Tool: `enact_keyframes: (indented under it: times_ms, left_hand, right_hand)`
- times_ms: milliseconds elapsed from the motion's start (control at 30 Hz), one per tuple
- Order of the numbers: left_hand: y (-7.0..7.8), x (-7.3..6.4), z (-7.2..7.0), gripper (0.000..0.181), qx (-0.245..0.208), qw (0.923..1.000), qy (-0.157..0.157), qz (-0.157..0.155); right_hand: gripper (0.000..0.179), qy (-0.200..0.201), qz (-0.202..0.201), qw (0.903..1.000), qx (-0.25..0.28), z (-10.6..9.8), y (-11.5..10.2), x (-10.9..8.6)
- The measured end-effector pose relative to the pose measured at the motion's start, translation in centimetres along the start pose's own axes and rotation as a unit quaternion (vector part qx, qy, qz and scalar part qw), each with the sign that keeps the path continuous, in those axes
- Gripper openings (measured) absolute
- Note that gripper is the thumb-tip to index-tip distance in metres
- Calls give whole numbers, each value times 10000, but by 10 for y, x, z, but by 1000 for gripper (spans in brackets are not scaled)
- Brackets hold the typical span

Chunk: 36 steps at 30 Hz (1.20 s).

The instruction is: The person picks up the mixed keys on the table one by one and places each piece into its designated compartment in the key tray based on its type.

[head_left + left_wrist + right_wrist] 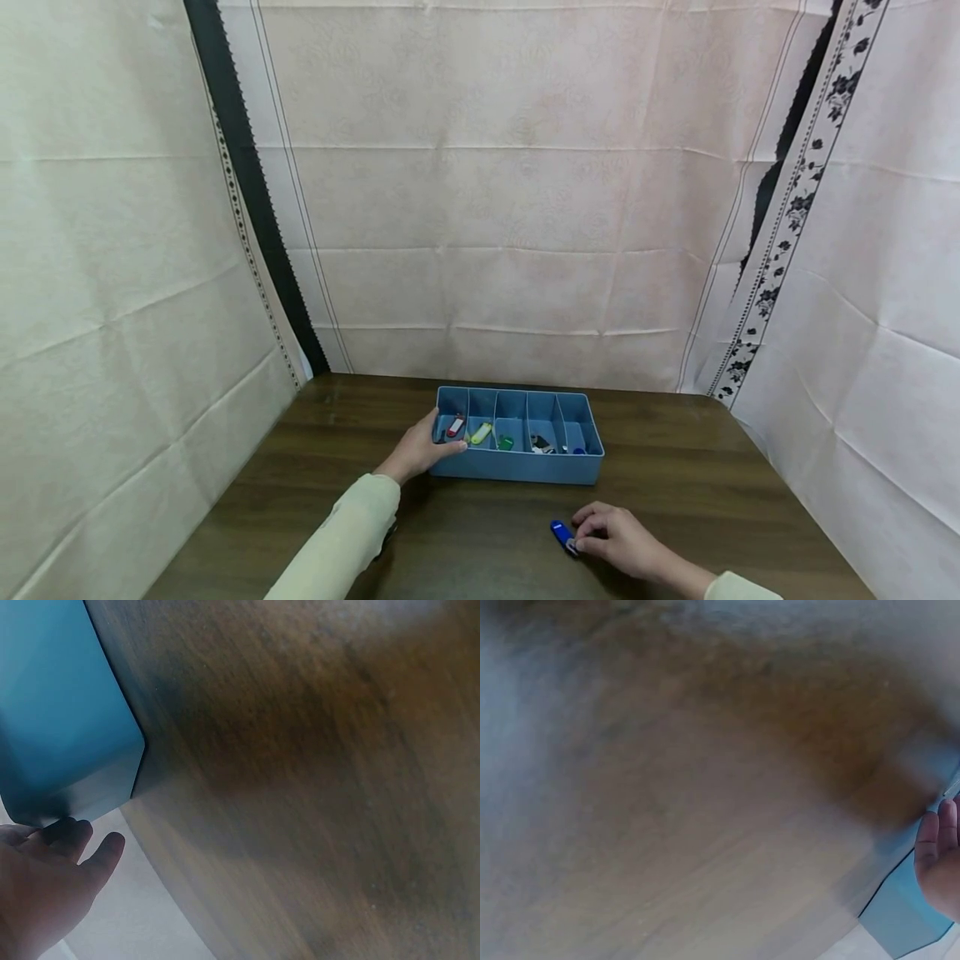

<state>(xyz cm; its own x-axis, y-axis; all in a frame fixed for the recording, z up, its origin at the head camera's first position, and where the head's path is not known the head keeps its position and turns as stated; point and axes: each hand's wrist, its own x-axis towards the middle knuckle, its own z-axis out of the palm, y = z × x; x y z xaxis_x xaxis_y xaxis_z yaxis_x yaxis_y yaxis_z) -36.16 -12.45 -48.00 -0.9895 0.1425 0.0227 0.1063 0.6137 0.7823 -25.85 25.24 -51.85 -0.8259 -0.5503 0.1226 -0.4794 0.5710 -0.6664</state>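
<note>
A blue key tag [561, 534] with a metal ring is at the front of the table, right of the middle. My right hand [617, 540] pinches it at its ring end between thumb and fingers. Farther back stands a blue divided box [517, 468]. My left hand [417, 452] grips its front left corner, thumb on the front rim and fingers along the left side. From left to right, its compartments hold a red tag [455, 426], a yellow tag [481, 433], a green tag [506, 443], black and white pieces [542, 445] and something blue [579, 451].
The brown wooden table [480, 533] shows wood grain and some glare. Pale cloth hangs behind it [480, 208] and on both sides, with a flowered border strip [795, 212] at the right.
</note>
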Motion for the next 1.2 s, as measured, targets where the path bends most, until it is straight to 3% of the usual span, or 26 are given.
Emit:
enact_keyframes:
  times_ms: [300, 567, 1200]
  left_hand:
    - [-1, 0, -1, 111, 29, 10000, 3, -9]
    - [-1, 3, -1, 111, -23, 10000, -4, 5]
    - [-1, 2, 1, 111, -22, 10000, 18, 31]
  right_hand:
    - [11, 534, -32, 9985, 79, -4, -7, 6]
    - [14, 822, 251, 9957, 336, -10, -16, 14]
    - [13, 1897, 608, 9776, 683, -39, -38, 37]
